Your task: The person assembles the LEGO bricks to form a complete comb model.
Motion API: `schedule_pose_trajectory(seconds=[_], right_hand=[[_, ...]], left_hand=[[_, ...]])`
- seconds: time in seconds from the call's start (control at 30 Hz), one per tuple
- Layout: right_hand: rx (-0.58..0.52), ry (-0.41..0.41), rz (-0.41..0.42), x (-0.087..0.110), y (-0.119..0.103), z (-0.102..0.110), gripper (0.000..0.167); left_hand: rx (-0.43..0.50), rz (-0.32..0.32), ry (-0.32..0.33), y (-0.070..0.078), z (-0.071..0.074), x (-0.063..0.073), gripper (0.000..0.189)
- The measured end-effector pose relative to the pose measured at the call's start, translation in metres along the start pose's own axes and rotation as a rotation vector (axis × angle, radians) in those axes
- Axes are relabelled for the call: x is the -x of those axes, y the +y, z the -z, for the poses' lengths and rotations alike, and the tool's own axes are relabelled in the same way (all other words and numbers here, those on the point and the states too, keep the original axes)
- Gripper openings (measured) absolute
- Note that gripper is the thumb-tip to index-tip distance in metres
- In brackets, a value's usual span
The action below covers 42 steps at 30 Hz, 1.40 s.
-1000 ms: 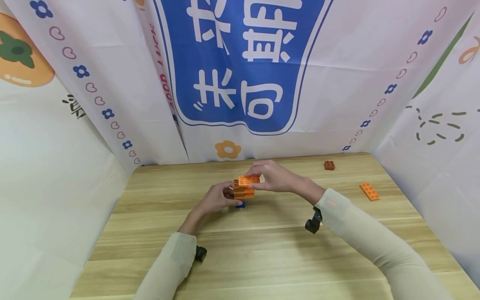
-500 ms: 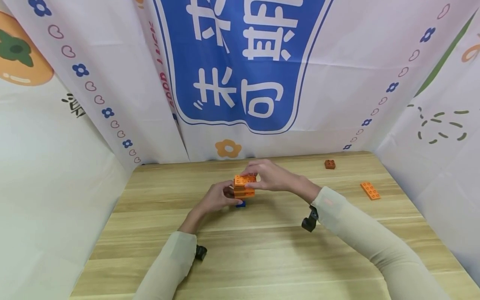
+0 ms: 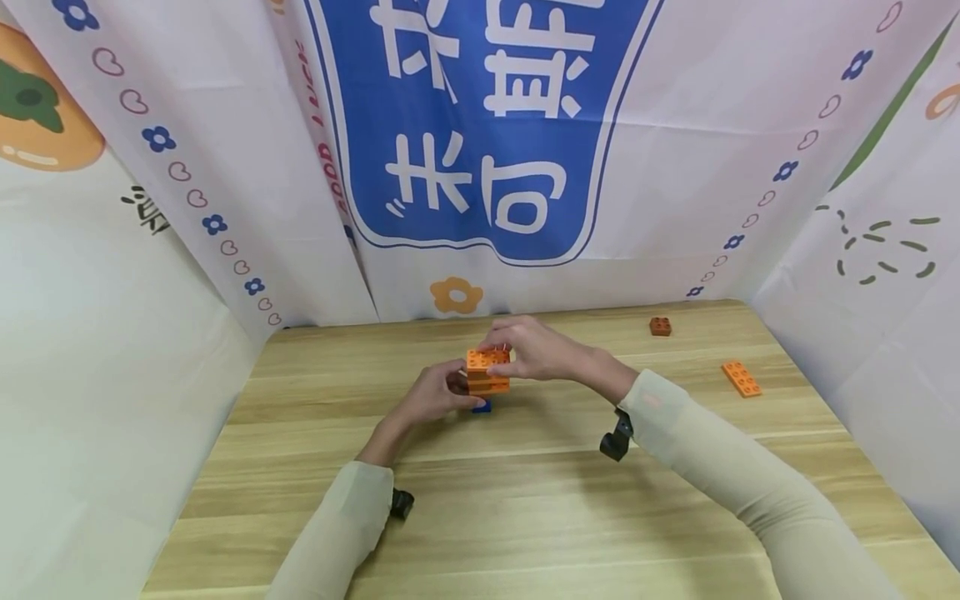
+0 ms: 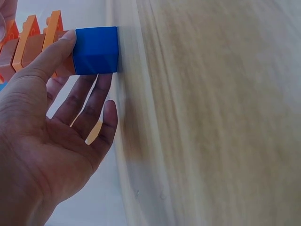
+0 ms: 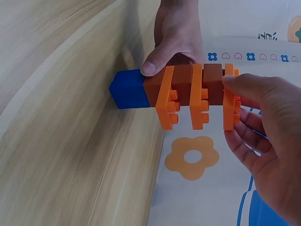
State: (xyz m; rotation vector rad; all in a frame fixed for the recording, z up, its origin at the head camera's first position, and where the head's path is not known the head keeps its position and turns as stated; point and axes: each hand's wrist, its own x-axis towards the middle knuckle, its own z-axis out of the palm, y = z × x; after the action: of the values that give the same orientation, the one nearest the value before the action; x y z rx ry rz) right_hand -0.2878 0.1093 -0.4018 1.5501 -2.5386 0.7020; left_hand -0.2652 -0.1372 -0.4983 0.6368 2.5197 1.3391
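A tower of toy building blocks stands on the table, with a blue block (image 5: pixel 129 89) at its foot. Above that, three brown bricks (image 5: pixel 184 84) alternate with three orange studded plates, which jut out to one side. My left hand (image 3: pixel 431 396) grips the tower low down, its thumb lying by the joint between the blue block and the lowest brown brick (image 4: pixel 66 63). At the top, my right hand (image 3: pixel 536 350) pinches the uppermost orange plate (image 5: pixel 229 110) between thumb and fingers, flat against the brown brick beneath it.
Toward the back right of the wooden table (image 3: pixel 525 517) lie a small brown brick (image 3: pixel 660 326) and, closer, a loose orange plate (image 3: pixel 742 379). Printed white cloth (image 3: pixel 652 208) hangs behind and at both sides of the table.
My right hand has shifted slightly left with the top orange plate, which now lines up over the brown brick. My left hand has kept its hold on the tower.
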Motion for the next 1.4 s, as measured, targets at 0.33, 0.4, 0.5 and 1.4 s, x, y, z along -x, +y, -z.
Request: schedule_pose_trajectory(seconds=[0.33, 0.4, 0.5, 1.4], right_hand=[[-0.028, -0.005, -0.022, -0.002, 0.000, 0.000, 0.027], [-0.036, -0.001, -0.028, -0.003, -0.001, 0.000, 0.025], [-0.042, 0.011, -0.040, -0.004, -0.002, -0.001, 0.022], [-0.039, -0.004, -0.157, -0.011, -0.016, 0.002, 0.020]], left_hand=[[0.003, 0.009, -0.008, 0.001, 0.001, -0.001, 0.049], [0.001, 0.007, -0.008, 0.001, 0.001, -0.001, 0.049], [0.003, 0.001, -0.008, 0.002, 0.001, -0.001, 0.050], [0.026, -0.024, -0.020, 0.002, 0.001, 0.001, 0.051]])
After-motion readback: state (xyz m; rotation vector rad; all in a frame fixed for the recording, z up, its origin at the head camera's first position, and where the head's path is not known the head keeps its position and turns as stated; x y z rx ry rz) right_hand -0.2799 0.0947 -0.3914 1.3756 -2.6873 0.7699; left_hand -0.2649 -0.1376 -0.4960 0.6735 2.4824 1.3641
